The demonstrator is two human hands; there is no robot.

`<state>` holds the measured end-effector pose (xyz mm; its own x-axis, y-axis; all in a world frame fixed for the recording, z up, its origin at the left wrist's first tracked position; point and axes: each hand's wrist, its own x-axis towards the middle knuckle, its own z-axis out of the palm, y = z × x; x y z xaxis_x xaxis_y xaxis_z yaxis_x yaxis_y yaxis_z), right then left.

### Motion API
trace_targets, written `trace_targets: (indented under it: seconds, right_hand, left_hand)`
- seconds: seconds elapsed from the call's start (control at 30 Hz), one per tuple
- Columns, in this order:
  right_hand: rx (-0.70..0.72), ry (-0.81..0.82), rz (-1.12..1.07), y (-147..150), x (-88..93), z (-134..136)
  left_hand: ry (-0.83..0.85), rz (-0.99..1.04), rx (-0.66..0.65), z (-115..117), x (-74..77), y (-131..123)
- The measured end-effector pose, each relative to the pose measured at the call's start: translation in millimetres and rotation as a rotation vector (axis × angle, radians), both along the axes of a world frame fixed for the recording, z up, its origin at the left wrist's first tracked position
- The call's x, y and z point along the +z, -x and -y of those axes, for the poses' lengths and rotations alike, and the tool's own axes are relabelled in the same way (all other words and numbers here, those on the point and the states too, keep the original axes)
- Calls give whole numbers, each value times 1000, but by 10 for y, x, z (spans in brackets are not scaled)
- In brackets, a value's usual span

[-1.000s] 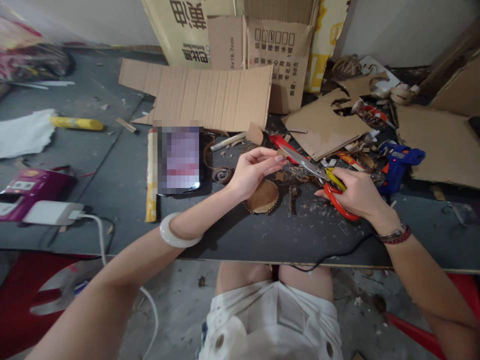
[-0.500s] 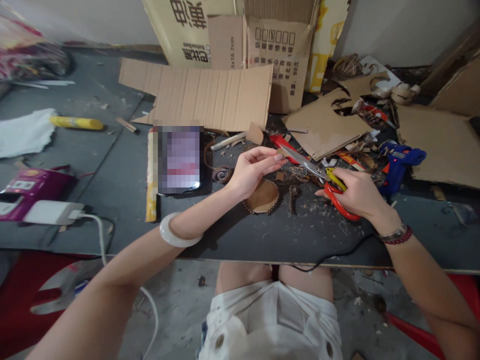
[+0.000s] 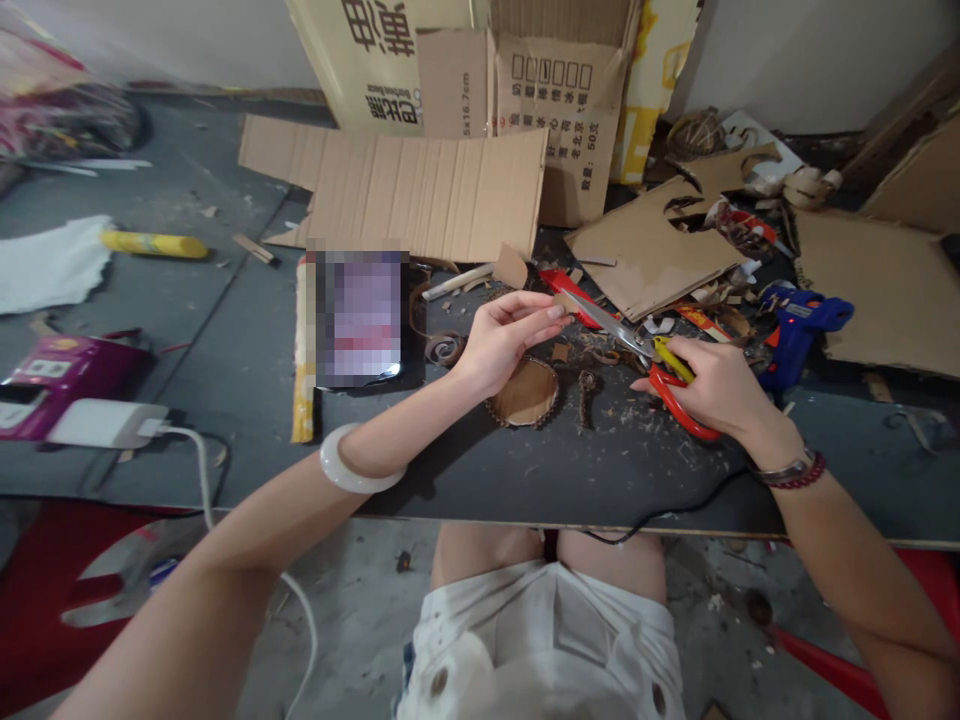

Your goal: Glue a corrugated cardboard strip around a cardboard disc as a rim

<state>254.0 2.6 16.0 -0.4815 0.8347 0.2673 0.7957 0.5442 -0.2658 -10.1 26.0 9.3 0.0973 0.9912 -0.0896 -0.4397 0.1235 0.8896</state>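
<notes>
My left hand (image 3: pixel 510 338) pinches a small cardboard piece (image 3: pixel 564 301) between thumb and fingertips. The fingers of my right hand (image 3: pixel 720 388) are wrapped round the red and yellow handles of a pair of scissors (image 3: pixel 621 335). Their blades point left, with the tips at the cardboard piece; whether they are parted is hard to make out. Below my left hand lies a round cardboard disc (image 3: pixel 527 393) with a rough corrugated edge, partly covered by the hand. A short rolled corrugated strip (image 3: pixel 587 398) is to its right, and a coiled strip (image 3: pixel 444 348) to its left.
A phone (image 3: pixel 367 320) lies left of my hands. Behind are a large corrugated sheet (image 3: pixel 427 190) and a cut cardboard sheet (image 3: pixel 652 240). At right stands a blue glue gun (image 3: pixel 802 325). A red knife (image 3: pixel 574 295) and scraps lie beyond the scissors.
Both hands stay almost where they were, still holding the cardboard piece and the scissors. The cardboard piece shows slightly differently at the fingertips.
</notes>
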Motion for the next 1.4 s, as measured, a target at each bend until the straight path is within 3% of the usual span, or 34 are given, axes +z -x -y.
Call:
trace_targets:
  seconds: [0.27,0.53,1.4]
  right_hand:
    - [-110,-43,6,11,40,14]
    - [-19,-42,72,33,18,10]
    - [-8,-11,59,34,23,17]
  left_hand:
    - [13,38,-13,-2,25,-6]
    - [21,12,-29,14,54,-23]
    - [7,39,-46,13,46,-27]
